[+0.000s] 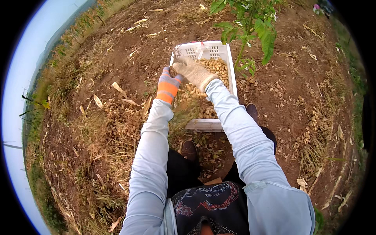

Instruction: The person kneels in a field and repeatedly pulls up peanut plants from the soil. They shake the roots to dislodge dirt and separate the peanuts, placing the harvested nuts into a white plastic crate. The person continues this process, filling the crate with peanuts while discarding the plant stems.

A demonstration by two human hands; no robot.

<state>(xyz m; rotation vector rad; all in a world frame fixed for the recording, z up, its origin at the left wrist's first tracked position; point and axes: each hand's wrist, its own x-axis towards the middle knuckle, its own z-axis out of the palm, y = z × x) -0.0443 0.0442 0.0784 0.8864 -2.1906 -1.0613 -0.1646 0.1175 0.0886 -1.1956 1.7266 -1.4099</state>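
A white plastic crate (231, 70) stands on the soil before me, holding many unshelled peanuts (216, 67). At the crate's left side my left hand (169, 83), in an orange and grey striped glove, is closed around a dried peanut plant (183, 117), whose stems trail down over the crate's near left corner. My right hand (192, 72), in a beige knitted glove, reaches across the crate and meets the root end of the plant beside the left fingers. Its fingertips are blurred, so what they grip is unclear.
Pulled peanut plants with pods (123, 120) lie in a heap at the left, more (311, 135) at the right. A green leafy plant (246, 32) rises by the crate's far right corner. My shoes (190, 150) stand near the crate. Dry corn husks (97, 101) are scattered about.
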